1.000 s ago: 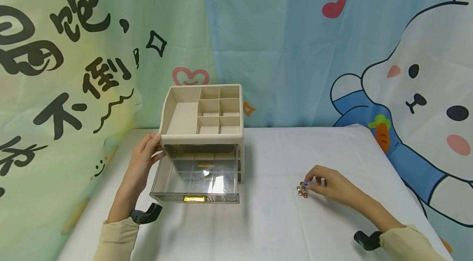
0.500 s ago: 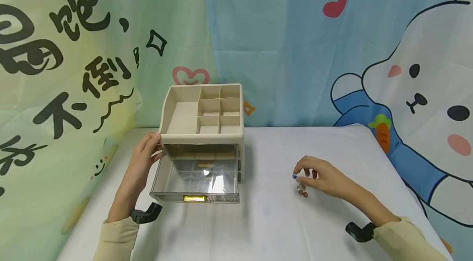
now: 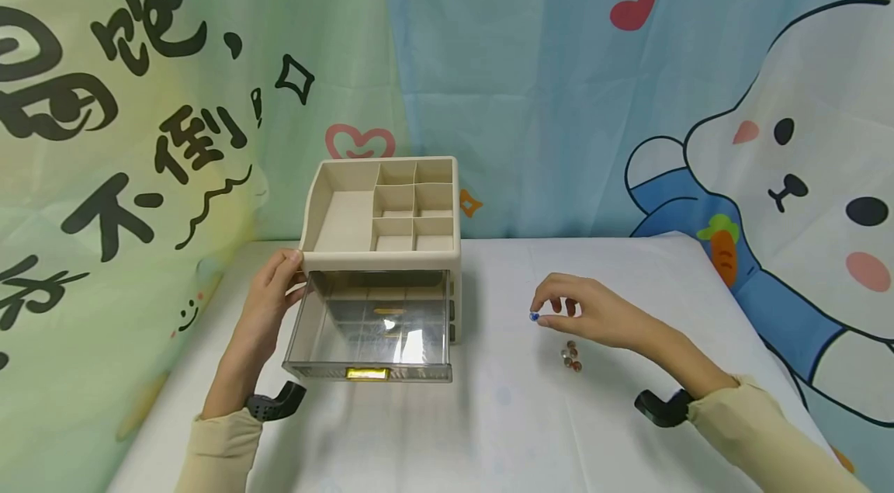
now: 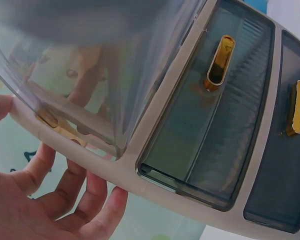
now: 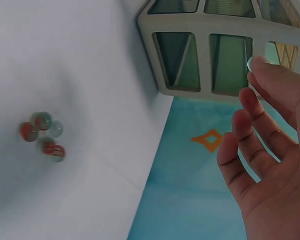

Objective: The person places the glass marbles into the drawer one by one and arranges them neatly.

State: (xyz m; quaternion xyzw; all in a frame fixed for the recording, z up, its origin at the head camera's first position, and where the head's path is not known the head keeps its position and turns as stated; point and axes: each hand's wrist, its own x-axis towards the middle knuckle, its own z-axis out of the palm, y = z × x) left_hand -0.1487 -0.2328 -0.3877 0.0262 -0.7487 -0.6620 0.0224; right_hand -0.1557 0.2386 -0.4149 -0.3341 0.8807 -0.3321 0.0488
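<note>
A beige desktop organizer (image 3: 342, 261) stands on the white table with its clear top drawer (image 3: 328, 372) pulled out. My left hand (image 3: 269, 287) grips the organizer's left edge, thumb in front and fingertips against the side; the left wrist view shows those fingers (image 4: 92, 197) along the frame. Over the table to the right, my right hand (image 3: 590, 310) pinches a blue marble (image 3: 534, 317) between thumb and fingertips. Only a sliver of that marble (image 5: 250, 64) shows in the right wrist view. Several brownish glass marbles (image 3: 571, 355) lie clustered below the right hand.
Open compartments (image 3: 394, 202) form the organizer's top. Lower drawers with gold handles (image 4: 221, 62) are closed beneath the pulled-out one. The white table (image 3: 517, 415) ends at a printed curtain (image 3: 503, 89) behind.
My right hand has lifted the blue marble from the cluster and carried it left and away from me, toward the organizer. The left hand keeps its grip in place.
</note>
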